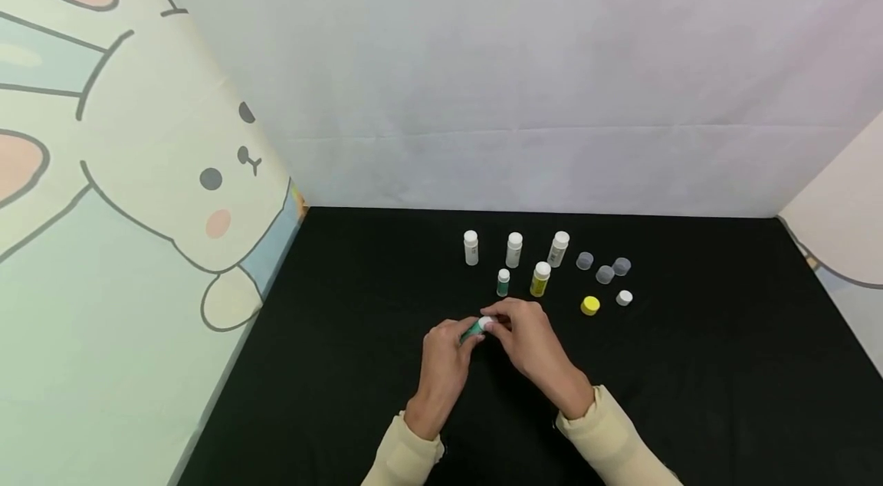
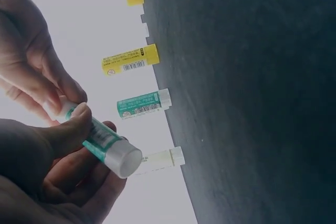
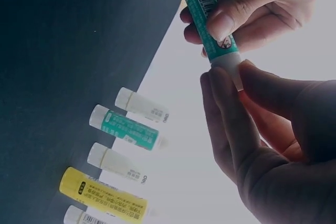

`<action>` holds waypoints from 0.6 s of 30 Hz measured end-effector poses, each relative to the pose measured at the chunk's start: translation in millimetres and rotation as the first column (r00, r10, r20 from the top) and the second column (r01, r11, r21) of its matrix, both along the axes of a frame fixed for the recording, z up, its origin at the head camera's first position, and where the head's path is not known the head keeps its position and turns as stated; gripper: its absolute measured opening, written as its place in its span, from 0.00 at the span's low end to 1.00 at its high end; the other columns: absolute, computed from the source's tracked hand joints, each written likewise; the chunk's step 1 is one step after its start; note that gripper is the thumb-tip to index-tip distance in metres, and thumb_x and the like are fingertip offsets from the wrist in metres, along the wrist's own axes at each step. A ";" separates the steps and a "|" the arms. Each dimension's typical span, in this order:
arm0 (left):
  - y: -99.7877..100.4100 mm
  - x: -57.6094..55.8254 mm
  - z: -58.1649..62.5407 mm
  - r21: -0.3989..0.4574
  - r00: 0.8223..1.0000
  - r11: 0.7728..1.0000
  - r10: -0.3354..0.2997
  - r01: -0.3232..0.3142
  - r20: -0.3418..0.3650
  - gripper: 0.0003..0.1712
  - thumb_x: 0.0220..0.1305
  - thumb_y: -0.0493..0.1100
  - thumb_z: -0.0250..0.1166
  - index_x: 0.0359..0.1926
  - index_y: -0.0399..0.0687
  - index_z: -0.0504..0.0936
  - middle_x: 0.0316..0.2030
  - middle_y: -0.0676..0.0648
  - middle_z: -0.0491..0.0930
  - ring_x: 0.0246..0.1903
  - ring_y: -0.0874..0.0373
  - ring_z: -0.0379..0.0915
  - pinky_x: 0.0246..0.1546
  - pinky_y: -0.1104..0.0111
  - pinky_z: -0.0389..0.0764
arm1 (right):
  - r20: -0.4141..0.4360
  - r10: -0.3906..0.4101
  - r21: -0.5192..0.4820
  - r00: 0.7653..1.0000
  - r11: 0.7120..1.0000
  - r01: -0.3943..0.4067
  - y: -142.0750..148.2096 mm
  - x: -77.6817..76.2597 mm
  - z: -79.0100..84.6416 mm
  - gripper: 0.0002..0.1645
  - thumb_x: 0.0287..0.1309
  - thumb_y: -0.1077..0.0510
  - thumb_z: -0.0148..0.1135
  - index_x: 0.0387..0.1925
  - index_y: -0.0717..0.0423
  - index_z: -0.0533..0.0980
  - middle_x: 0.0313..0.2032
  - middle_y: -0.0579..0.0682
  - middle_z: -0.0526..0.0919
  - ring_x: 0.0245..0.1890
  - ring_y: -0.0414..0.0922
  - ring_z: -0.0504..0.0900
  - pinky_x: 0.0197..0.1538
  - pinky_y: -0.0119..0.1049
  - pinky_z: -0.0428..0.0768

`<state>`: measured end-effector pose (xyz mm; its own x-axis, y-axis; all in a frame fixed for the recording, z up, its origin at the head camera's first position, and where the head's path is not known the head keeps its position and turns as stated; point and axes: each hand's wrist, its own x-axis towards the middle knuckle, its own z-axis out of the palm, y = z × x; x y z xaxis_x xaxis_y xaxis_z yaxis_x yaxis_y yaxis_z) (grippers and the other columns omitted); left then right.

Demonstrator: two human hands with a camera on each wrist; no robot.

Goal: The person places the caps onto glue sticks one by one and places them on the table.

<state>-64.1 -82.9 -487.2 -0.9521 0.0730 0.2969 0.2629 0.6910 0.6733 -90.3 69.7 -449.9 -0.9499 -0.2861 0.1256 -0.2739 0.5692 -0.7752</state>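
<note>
Above the black table's middle, my left hand (image 1: 444,358) grips the body of a green glue stick (image 3: 202,17). My right hand (image 1: 531,340) pinches the white cap (image 3: 227,67) at its other end between thumb and fingers. The stick is tilted, its plain whitish base end facing away from the right hand. Just beyond the hands stand a second green glue stick (image 1: 503,284) and a yellow glue stick (image 1: 541,280), both upright with white tops.
Behind them three white glue sticks (image 1: 514,250) stand in a row. On the right lie several small caps: a yellow cap (image 1: 589,306), a white cap (image 1: 624,298) and three translucent caps (image 1: 605,274). A pale backdrop (image 1: 517,87) rises at the table's (image 1: 724,363) far edge.
</note>
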 end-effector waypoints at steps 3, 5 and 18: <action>-0.9 -0.3 0.0 -0.001 1.000 1.000 -0.001 0.001 -0.014 0.13 0.53 0.42 0.67 0.42 0.48 0.85 0.34 0.54 0.83 0.33 0.64 0.76 0.33 0.71 0.77 | -0.010 -0.005 -0.001 1.000 1.000 0.005 -1.5 -0.7 0.5 0.09 0.52 0.63 0.66 0.37 0.51 0.83 0.36 0.42 0.82 0.32 0.33 0.80 0.35 0.27 0.78; -1.9 0.4 0.1 -0.002 1.000 1.000 -0.002 0.002 -0.025 0.13 0.53 0.42 0.68 0.42 0.48 0.85 0.34 0.54 0.83 0.34 0.64 0.76 0.34 0.70 0.78 | -0.008 -0.004 -0.004 1.000 1.000 0.004 -2.9 -0.4 0.8 0.09 0.52 0.64 0.66 0.37 0.51 0.83 0.36 0.42 0.82 0.32 0.33 0.80 0.35 0.27 0.78; -4.8 2.2 1.1 -0.027 0.998 0.999 0.025 -0.027 -0.061 0.14 0.50 0.40 0.70 0.41 0.47 0.85 0.34 0.52 0.83 0.34 0.62 0.77 0.35 0.66 0.78 | 0.013 0.020 0.027 1.000 0.999 -0.020 -9.1 -3.9 2.3 0.10 0.52 0.64 0.66 0.38 0.54 0.83 0.35 0.43 0.83 0.32 0.34 0.80 0.34 0.30 0.79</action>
<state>-61.9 -87.7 -486.1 -0.9342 0.0572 0.3522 0.2842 0.7162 0.6375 -94.2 60.6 -447.6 -0.9455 -0.3082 0.1051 -0.2755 0.5849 -0.7629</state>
